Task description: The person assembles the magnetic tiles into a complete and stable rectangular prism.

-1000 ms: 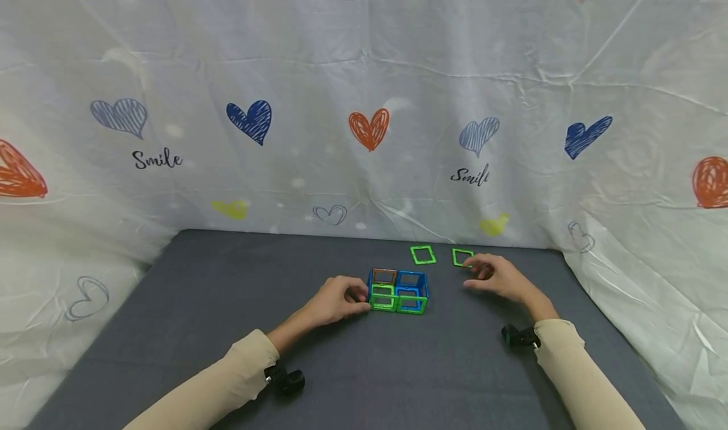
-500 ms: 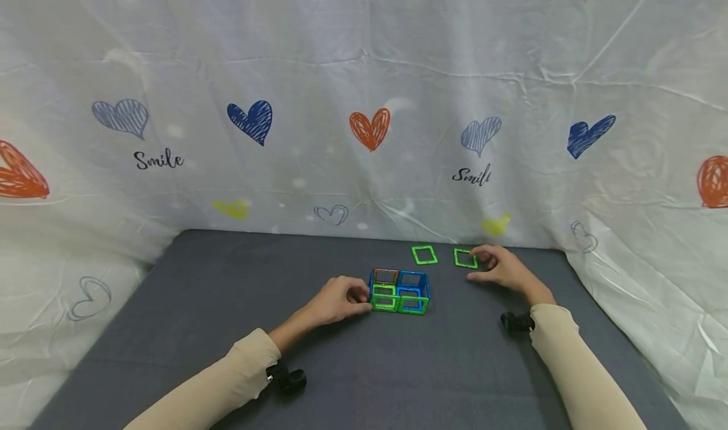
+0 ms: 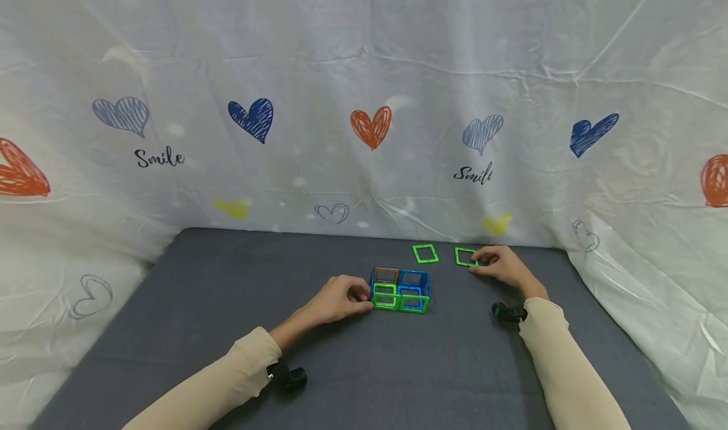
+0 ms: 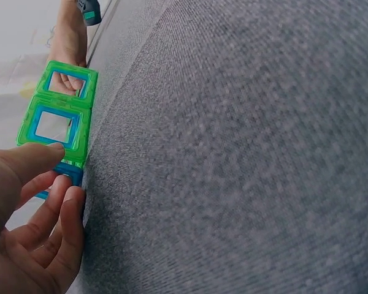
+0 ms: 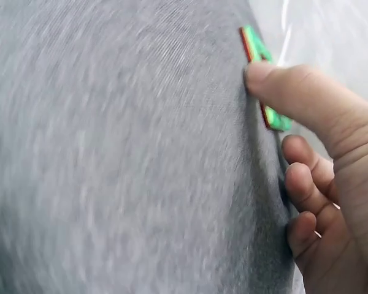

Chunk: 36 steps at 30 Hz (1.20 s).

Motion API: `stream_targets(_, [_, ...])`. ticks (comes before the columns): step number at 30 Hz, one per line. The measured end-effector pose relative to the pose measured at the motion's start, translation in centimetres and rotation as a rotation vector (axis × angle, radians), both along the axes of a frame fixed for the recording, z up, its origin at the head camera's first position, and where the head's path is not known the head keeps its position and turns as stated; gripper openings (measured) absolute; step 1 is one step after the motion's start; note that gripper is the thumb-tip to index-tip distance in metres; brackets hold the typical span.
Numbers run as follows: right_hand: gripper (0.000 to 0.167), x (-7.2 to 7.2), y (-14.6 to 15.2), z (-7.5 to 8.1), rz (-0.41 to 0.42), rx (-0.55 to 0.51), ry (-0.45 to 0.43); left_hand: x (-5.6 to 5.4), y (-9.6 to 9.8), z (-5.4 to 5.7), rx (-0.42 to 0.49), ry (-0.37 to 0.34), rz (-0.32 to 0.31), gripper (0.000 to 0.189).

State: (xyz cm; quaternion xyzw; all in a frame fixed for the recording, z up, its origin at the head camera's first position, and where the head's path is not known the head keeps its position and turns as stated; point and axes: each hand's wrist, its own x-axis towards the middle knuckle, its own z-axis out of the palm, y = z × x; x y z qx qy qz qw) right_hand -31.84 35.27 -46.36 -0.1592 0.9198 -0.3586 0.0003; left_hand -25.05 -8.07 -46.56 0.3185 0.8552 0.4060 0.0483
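An open box-like block of magnetic tiles [image 3: 400,300], made of green, blue and orange-brown square frames, stands on the dark cloth in the head view. My left hand [image 3: 341,300] holds its left end. In the left wrist view the thumb presses the green front tile [image 4: 81,131] while curled fingers lie at the blue side tile [image 4: 70,173]. My right hand [image 3: 505,269] pinches the right side of a flat green square tile [image 3: 458,257] between thumb and index finger. The right wrist view shows the thumb across that tile's edge [image 5: 276,119]; the other fingers curl below.
A second green square tile [image 3: 425,261] lies flat just left of the pinched one, behind the block. The dark table cloth [image 3: 352,379] ends at a white curtain [image 3: 318,164] printed with hearts. Each wrist carries a small black camera.
My right hand has moved slightly left, and its thumb and index finger have come together at the green tile's right side. The left hand and block have stayed put.
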Motion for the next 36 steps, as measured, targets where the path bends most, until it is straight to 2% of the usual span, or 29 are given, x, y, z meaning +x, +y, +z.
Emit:
stream_targets(7, [0.01,-0.2,-0.2,-0.5,0.01,-0.077,0.015,0.0,0.0,0.0,-0.002,-0.001,0.002,0.01])
stream_targets(18, [0.006,0.2,-0.4,-0.4,0.003,0.0,0.041,-0.1,0.0,-0.2,-0.002,-0.006,0.001,0.011])
stream_targets(36, [0.006,1.3,-0.3,0.2,0.073,-0.019,0.082,0.0,0.1,-0.1,-0.006,-0.003,-0.001,0.01])
